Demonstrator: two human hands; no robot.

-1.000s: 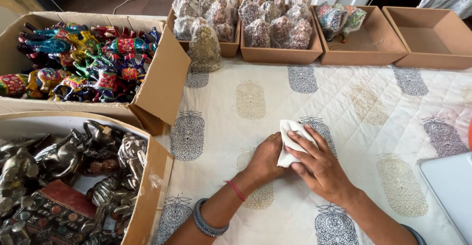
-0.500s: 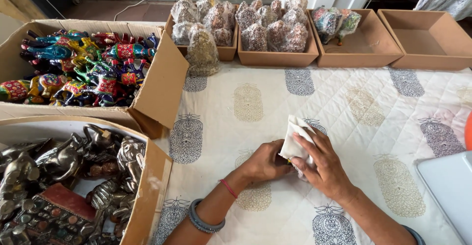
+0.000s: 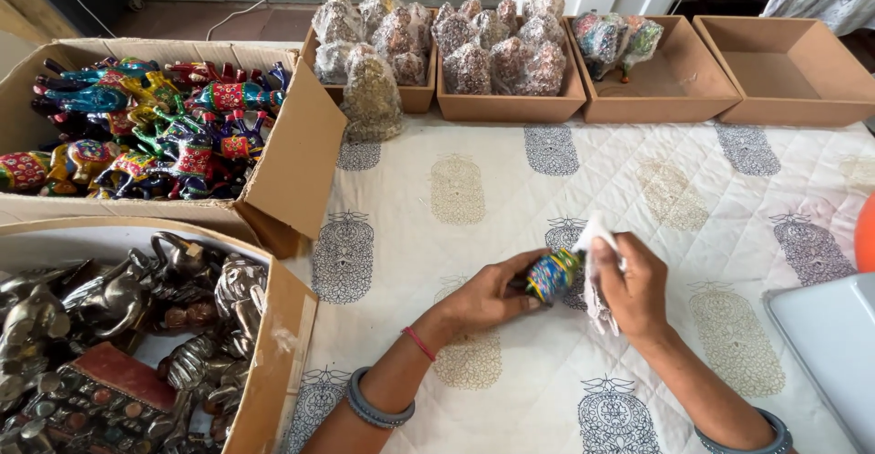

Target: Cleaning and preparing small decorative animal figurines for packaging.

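Figurine (image 3: 552, 274), small and painted in bright blue, green and yellow, sits between two bare hands above the printed cloth (image 3: 474, 190), roughly midway along its near edge. The left hand (image 3: 488, 294) pinches the figurine's left end between thumb and fingers, while the right hand (image 3: 635, 285) curls around a crumpled white wrapper (image 3: 597, 235) that covers the figurine's right end and trails below the palm. Only part of the piece shows, so its exact shape cannot be told. The grip looks narrow (fingertips only on the left side), and a slip could drop the painted piece onto the cloth and chip its finish; a hard tug on the thin wrapper could also tear it. To the left, near the cloth's left edge, an open cardboard box (image 3: 296, 158) holds many similar colourful animal figures, and a second box (image 3: 283, 326) in the near left corner holds dark metal figures. Along the far edge stand shallow brown trays (image 3: 510, 106) of wrapped bundles, one empty tray (image 3: 784, 71) at the far right corner. A pale flat object (image 3: 825, 345) lies at the right edge.
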